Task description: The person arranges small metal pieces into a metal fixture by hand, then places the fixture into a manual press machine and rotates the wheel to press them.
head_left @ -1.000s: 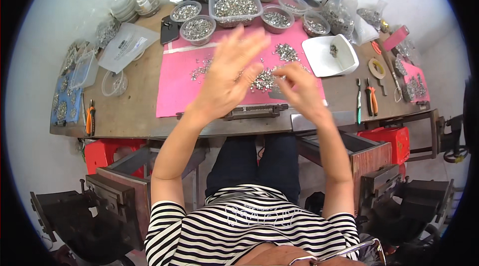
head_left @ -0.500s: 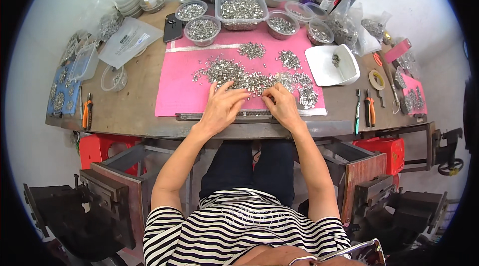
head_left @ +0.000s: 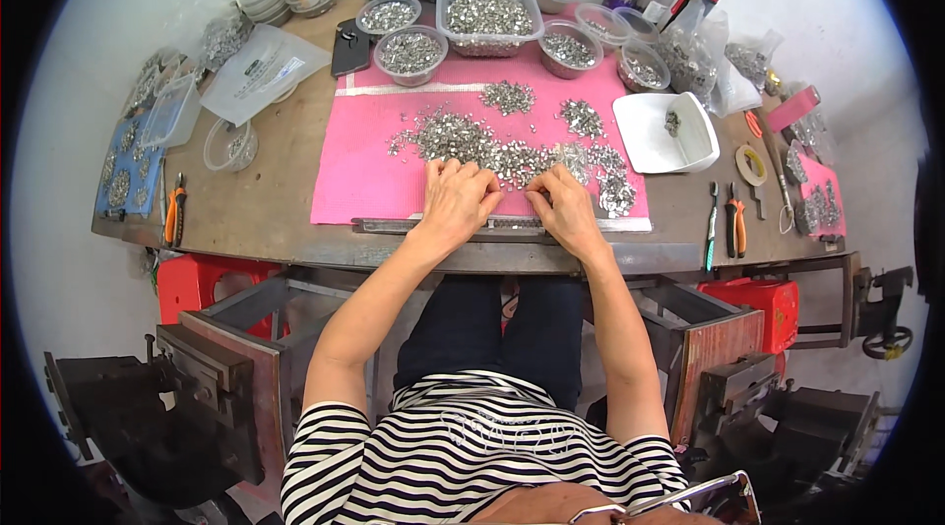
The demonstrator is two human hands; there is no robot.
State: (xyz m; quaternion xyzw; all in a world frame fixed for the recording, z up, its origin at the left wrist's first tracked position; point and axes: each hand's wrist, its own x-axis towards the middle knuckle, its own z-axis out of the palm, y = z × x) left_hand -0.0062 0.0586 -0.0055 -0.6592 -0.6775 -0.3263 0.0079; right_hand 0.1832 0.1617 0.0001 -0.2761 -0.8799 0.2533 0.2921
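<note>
Orange-handled pliers (head_left: 175,215) were left lying at the far left, well apart from the pink mat (head_left: 349,181). On the mat, the small silver metal pieces (head_left: 455,136) were spread in a heap just beyond the hands, thinning toward the right. The left hand (head_left: 455,205) was held low at the heap's near edge, its fingers curled and its thumb and forefinger drawn into a narrow pinch; whether a piece was held there could not be told. Between the hands, part of a dark bar (head_left: 519,223) was seen along the table's edge. The right hand (head_left: 566,215) was posed likewise, its pinch narrow and its contents hidden. For such tiny pieces, light fingertip pressure was judged best, with single pieces taken from the thin fringe and the wrists kept steady. Farther right, a looser cluster (head_left: 617,195) and a white tray (head_left: 640,141) were best left unbrushed by the sleeve-free forearm.
</note>
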